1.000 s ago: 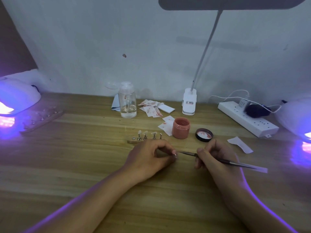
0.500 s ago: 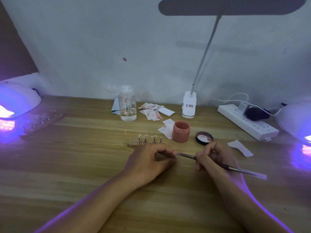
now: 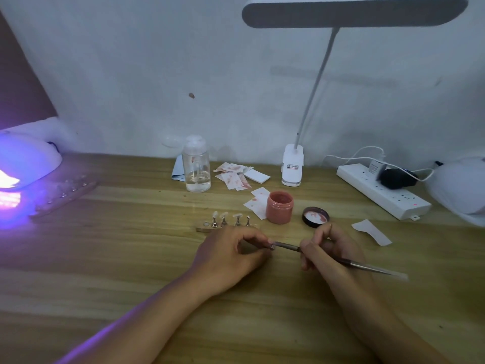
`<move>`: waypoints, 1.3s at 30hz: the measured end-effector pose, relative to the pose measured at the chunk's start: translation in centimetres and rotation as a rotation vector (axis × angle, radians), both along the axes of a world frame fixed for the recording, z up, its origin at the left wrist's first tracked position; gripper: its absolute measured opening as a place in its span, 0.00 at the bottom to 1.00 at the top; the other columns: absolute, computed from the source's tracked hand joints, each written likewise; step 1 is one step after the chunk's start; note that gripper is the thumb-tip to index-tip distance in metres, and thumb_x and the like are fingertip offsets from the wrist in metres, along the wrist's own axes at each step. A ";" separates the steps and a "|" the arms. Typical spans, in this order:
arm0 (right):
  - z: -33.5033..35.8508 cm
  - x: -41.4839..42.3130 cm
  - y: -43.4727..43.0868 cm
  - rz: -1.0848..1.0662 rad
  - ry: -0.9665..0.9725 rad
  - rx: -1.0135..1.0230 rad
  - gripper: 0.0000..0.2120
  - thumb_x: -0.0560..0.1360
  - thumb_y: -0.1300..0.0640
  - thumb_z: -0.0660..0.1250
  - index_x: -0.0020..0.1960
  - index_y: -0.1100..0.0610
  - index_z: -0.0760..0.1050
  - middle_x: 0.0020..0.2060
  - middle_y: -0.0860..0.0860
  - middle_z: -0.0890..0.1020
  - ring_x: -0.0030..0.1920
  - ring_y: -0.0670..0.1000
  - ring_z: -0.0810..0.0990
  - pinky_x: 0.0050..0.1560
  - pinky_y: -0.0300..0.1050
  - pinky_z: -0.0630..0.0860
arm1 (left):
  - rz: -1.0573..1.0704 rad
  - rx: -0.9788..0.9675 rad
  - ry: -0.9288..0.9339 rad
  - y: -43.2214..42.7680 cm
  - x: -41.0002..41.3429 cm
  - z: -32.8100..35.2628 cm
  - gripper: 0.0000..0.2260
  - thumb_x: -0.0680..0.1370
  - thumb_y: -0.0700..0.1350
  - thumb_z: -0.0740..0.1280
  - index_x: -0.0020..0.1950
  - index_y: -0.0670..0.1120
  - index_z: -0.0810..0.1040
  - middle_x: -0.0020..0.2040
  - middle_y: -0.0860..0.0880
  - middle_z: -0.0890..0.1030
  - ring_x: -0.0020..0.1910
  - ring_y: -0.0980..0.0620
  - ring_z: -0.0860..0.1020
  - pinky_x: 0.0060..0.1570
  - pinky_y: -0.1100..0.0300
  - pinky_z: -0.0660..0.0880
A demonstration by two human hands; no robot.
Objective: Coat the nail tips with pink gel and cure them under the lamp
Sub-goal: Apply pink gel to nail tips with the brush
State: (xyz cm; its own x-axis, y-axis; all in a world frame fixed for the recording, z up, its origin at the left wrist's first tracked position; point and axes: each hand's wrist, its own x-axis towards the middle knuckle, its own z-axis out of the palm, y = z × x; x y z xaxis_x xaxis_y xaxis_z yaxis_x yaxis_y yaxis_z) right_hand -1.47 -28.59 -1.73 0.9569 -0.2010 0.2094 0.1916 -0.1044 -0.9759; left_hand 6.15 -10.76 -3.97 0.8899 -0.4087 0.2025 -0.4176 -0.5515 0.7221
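Here, brush (image 3: 288, 246) meets pinched nail tip (image 3: 272, 244).

Dim, slightly blurred; violet glare from lamp (image 3: 25, 164) (far left).

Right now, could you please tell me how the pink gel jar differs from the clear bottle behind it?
The pink gel jar is short and opaque pink; the clear bottle is taller, see-through and partly filled with clear liquid. The jar stands open, its dark lid lying beside it; the bottle carries a white top. The jar sits nearer the camera, the bottle farther back. Both stand upright on the wooden table.
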 end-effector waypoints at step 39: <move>0.3 -0.1 0.3 -0.032 -0.008 -0.019 0.10 0.76 0.68 0.66 0.43 0.69 0.65 0.28 0.55 0.78 0.30 0.44 0.76 0.34 0.32 0.72 | -0.024 -0.030 -0.043 0.1 0.1 -0.1 0.05 0.74 0.52 0.73 0.46 0.63 0.85 0.41 0.71 0.80 0.30 0.74 0.71 0.30 0.75 0.64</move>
